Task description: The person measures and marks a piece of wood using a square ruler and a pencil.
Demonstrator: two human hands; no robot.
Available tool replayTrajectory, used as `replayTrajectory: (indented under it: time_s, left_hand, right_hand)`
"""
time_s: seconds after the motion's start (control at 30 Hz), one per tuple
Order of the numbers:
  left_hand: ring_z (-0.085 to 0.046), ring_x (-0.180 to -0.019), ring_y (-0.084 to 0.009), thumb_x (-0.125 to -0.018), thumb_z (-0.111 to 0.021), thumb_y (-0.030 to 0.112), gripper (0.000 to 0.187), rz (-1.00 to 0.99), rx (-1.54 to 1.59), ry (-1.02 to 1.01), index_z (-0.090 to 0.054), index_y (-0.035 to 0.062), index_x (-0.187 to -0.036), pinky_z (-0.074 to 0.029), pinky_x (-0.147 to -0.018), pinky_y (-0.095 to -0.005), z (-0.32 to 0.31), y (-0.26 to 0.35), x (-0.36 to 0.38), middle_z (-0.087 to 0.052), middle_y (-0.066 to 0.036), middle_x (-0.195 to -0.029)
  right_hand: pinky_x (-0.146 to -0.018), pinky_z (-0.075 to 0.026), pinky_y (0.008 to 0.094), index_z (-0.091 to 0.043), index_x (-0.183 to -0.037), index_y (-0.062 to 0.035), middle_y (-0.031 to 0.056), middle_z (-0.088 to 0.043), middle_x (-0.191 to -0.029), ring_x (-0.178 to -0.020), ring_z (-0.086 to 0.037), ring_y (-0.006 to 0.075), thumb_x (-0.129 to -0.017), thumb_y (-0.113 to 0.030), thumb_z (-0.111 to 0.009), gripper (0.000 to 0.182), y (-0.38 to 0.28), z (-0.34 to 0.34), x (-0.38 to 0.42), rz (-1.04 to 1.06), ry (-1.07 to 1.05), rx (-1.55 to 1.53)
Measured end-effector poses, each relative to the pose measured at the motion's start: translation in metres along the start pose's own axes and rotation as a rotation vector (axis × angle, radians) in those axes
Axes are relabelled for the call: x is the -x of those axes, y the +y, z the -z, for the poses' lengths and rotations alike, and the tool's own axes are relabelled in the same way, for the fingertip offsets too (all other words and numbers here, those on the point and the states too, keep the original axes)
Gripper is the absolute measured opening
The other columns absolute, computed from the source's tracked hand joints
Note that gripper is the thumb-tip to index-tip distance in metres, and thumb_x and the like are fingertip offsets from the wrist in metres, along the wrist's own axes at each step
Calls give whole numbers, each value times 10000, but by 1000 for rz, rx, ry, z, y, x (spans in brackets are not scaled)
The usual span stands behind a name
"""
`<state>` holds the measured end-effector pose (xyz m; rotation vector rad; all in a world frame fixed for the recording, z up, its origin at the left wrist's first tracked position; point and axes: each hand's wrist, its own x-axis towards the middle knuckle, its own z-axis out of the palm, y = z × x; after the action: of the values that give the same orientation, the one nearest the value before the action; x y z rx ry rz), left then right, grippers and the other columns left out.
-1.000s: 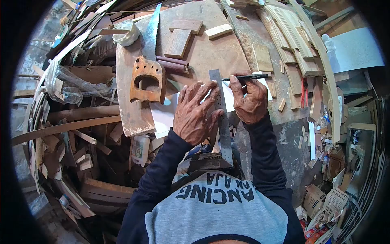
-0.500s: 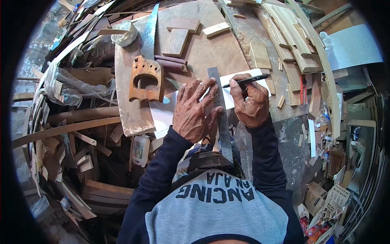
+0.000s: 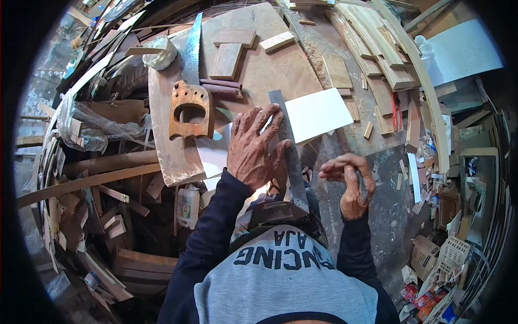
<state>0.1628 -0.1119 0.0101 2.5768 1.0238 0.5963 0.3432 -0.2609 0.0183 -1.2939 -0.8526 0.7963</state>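
My left hand (image 3: 253,148) lies with fingers spread over the white paper, its fingertips and thumb against the steel ruler (image 3: 290,146). The ruler runs lengthwise toward my body. A white sheet (image 3: 318,114) shows to the right of the ruler, and another white piece (image 3: 215,155) shows left of my hand. My right hand (image 3: 350,183) hangs apart from the sheet, over the floor at lower right. A pen (image 3: 361,186), blurred and partly hidden, lies within its curled fingers. The handsaw (image 3: 191,110) with a wooden handle rests left of my left hand.
Wooden blocks (image 3: 226,60) and dark reddish rods (image 3: 222,88) lie on the worn board (image 3: 181,162). Stacked planks (image 3: 377,48) and a red-handled tool (image 3: 396,112) stand at right. A plastic-wrapped container (image 3: 161,53) sits at upper left. Scrap wood (image 3: 135,259) crowds the left side.
My right hand has lifted off the white sheet and drawn back toward my body, to the lower right, with the pen. My left hand stays on the ruler. The view has shifted slightly.
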Motion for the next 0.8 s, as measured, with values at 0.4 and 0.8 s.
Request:
replayTrajectory:
  time_s: [0.4, 0.8]
  left_hand:
    - [-426, -1344, -375, -932, -611, 368, 534, -13, -36, 23, -525, 92, -1381, -274, -1140, -542, -1, 0, 1, -464, -110, -1460]
    - [-327, -1423, -399, -853, -711, 417, 932, 8, 48, 54, -223, 0, -1528, -207, -1190, -522, -1, 0, 4, -359, -256, -1509]
  right_hand:
    - [-549, -378, 248, -677, -905, -18, -32, -536, -690, -619, -448, 42, -889, -172, -739, 167, 25, -22, 50, -326, -233, 194]
    - [-672, -493, 272, -605, -865, -30, 83, -673, -776, -718, -631, 138, -958, -192, -635, 189, -1, 40, 43, -100, 30, 194]
